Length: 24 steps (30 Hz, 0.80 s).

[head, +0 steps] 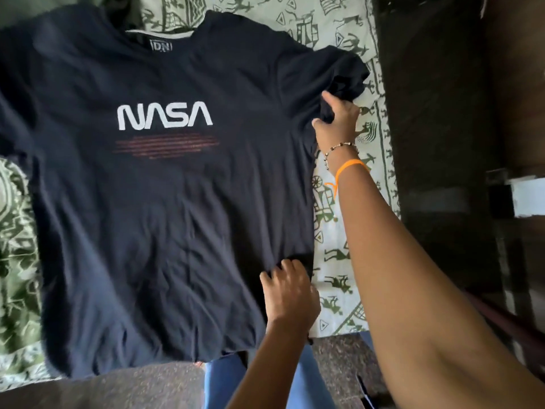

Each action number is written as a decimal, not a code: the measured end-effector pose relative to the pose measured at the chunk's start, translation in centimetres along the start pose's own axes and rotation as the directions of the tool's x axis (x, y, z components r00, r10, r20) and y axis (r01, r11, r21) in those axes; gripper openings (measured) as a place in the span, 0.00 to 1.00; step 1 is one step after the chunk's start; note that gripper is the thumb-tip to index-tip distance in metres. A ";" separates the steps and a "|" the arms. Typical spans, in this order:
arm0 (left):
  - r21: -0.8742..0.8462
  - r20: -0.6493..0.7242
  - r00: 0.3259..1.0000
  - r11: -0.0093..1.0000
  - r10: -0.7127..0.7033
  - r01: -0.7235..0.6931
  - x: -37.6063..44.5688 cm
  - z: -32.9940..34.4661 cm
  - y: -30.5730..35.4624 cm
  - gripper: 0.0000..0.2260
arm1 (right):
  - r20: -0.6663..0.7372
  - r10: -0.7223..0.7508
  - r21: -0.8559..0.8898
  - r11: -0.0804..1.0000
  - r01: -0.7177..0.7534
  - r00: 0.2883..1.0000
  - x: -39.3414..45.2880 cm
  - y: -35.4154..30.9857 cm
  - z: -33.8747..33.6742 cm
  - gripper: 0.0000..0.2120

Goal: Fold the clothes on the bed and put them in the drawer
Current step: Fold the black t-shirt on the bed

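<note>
The dark NASA T-shirt [165, 187] lies spread flat, front side up, on the bed [339, 31] with its green-patterned sheet, mostly to the left of both hands. The right hand [339, 119] grips the sleeve at the far right side of the shirt, fingers curled into the cloth. The left hand [290, 293], nearer to the person, pinches the right edge of the shirt close to the hem.
</note>
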<state>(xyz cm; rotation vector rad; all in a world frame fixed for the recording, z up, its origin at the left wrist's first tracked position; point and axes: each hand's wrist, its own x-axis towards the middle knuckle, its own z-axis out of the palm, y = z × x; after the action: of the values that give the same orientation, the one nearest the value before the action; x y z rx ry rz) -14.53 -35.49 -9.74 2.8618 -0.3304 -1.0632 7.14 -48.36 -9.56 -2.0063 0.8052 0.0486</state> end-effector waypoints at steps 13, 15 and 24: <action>-0.779 0.324 0.908 0.471 -0.264 0.415 -2.6 -0.7 -7.7 0.16 | -0.125 -0.203 0.349 0.907 0.235 0.971 -0.4 -8.3 4.7 0.28; -0.704 0.447 0.850 0.476 -0.279 0.527 -3.2 -0.3 -10.1 0.18 | -0.011 -0.284 0.312 0.910 0.273 0.959 -1.4 -10.2 7.7 0.29; -0.822 0.411 0.859 0.284 -0.304 0.494 -6.9 -0.4 -20.2 0.16 | 0.146 -0.446 0.247 0.881 0.404 0.883 -7.0 -16.8 19.1 0.32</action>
<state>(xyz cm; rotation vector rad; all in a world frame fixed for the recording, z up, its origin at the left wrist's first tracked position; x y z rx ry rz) -15.76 -14.25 -7.86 1.7884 0.8266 -1.0546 16.28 -23.96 -5.08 -1.8971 0.2142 -0.0876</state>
